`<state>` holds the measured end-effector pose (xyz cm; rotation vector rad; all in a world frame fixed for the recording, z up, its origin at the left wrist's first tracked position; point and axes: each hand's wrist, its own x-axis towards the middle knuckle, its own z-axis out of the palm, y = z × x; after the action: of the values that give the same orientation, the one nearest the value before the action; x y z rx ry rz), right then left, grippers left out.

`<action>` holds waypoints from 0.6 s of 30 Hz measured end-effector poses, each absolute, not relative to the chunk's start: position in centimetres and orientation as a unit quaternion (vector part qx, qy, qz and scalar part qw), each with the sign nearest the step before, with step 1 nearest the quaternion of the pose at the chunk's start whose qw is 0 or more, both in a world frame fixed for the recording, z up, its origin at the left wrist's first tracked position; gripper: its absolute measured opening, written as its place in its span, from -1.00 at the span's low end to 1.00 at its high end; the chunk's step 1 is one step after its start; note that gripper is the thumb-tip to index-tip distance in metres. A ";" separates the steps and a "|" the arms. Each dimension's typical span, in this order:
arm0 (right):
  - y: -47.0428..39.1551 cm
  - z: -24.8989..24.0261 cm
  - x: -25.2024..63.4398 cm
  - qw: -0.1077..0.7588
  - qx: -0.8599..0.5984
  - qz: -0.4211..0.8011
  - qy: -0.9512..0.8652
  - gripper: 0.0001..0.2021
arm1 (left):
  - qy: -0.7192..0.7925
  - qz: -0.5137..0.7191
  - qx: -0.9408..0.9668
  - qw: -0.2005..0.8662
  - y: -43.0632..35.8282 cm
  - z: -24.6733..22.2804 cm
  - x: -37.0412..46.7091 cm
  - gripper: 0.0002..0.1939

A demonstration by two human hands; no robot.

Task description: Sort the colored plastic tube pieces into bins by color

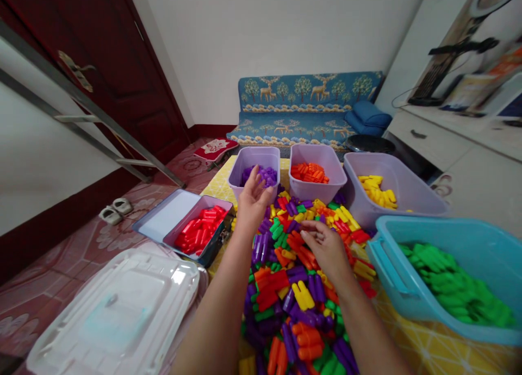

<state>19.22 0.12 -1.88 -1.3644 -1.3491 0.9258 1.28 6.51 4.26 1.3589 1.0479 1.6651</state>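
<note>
My left hand (253, 198) is raised at the front edge of a lilac bin (240, 187) that holds purple plastic blocks (265, 175). Its fingers are spread and nothing shows in them. Low over a mixed pile of coloured blocks (302, 296) is my right hand (326, 247), its thumb and fingertips apart beside some orange blocks (299, 250). I cannot tell whether the fingertips touch them. The loose blocks are red, orange, yellow, green and purple tube-shaped pieces, some joined in pairs or larger groups.
A lilac bin (336, 174) holds orange blocks; another lilac bin (420, 201) holds yellow ones. Green blocks lie in a turquoise tub (391, 274) at right. An open hinged box (157, 214) holds red blocks. A clear lid (118, 310) lies front left. Behind stands a blue sofa (281, 119).
</note>
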 end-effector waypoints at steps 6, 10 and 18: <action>0.2 -1.9 19.5 0.465 -0.563 0.354 -0.584 -0.75 | 0.601 0.250 0.736 0.186 1.2 4.6 -2.1 -0.52; 0.2 -1.8 19.5 0.453 -0.559 0.336 -0.608 -0.78 | 0.597 0.054 0.777 0.194 -0.1 3.6 -3.0 -0.17; 0.5 -2.5 19.5 0.457 -0.555 0.339 -0.607 -0.77 | 0.520 0.214 0.787 0.252 1.6 0.0 -0.9 -0.23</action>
<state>19.47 0.51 -2.49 -1.3669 -1.4960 0.8342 -0.87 1.55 -0.04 2.1414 1.4148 0.5809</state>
